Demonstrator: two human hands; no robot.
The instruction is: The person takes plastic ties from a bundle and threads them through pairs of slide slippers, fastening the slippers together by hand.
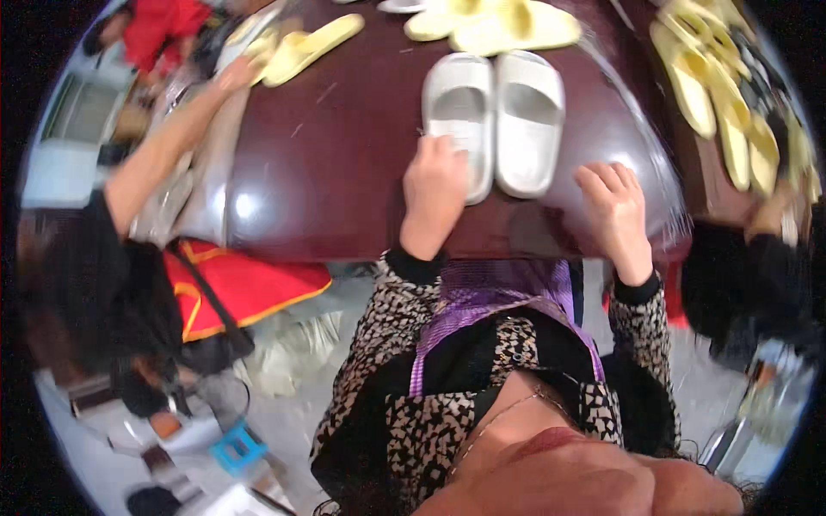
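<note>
Two white slide sandals lie side by side on the dark red table [335, 172], toes toward me. On the edge of the left slide [480, 176], my left hand [437, 193] has its bent fingers closed. To the right of the right slide [527, 159], and apart from it, my right hand [618, 211] hovers by the table's front edge. Its fingers are loosely curled and slightly apart, with nothing visible in them; the palm is hidden.
Yellow slippers [516, 30] lie at the table's far side, more yellow slippers [736, 129] at the right. A co-worker's arm [168, 155] reaches to a yellow slipper [314, 47] at the left. Another person's dark sleeve [744, 279] is at the right. A red cloth [249, 288] hangs at left.
</note>
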